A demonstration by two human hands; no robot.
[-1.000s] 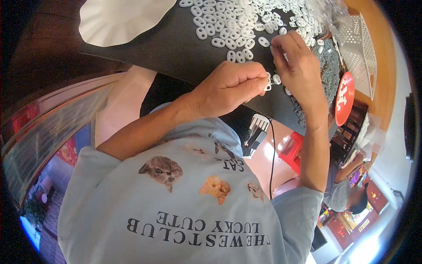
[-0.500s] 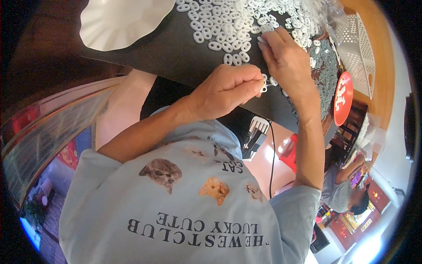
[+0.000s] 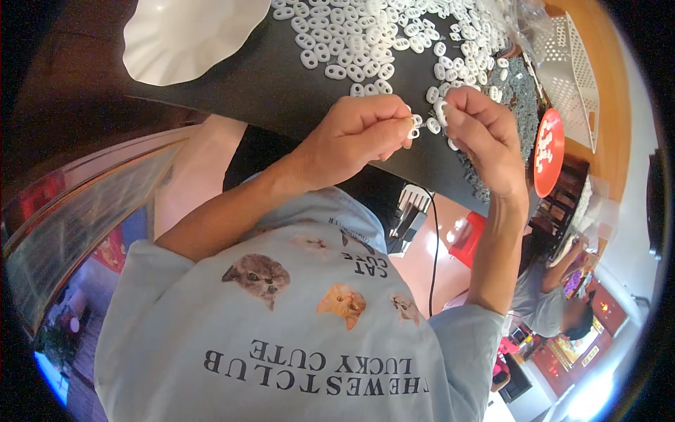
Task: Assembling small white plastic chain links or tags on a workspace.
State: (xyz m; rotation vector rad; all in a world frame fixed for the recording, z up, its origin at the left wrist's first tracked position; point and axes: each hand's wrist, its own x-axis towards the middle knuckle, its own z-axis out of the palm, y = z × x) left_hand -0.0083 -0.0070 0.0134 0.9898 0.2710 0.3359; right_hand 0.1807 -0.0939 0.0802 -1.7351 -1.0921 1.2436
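My left hand (image 3: 348,141) is closed, its thumb and forefinger pinching a small white plastic piece (image 3: 415,126) with two holes. A thin dark coil or thread seems to be at this piece, too small to make out. To its right, my right hand (image 3: 489,141) pinches a white oval two-holed plastic piece (image 3: 441,111) between thumb and fingers. The two pieces are apart, with a small gap between them. Many similar loose pieces (image 3: 344,42) lie spread over the dark tabletop (image 3: 260,91) beyond my hands.
A white scalloped dish (image 3: 190,42) stands at the far left. On the right are a heap of small grey parts (image 3: 520,112), a red plate (image 3: 548,151) with white bits and a white perforated basket (image 3: 573,77). Another person (image 3: 545,302) sits at the lower right.
My right hand has come back from the pile toward me and now shows a white oval piece in its fingers. My left hand has moved slightly left, keeping its pinch.
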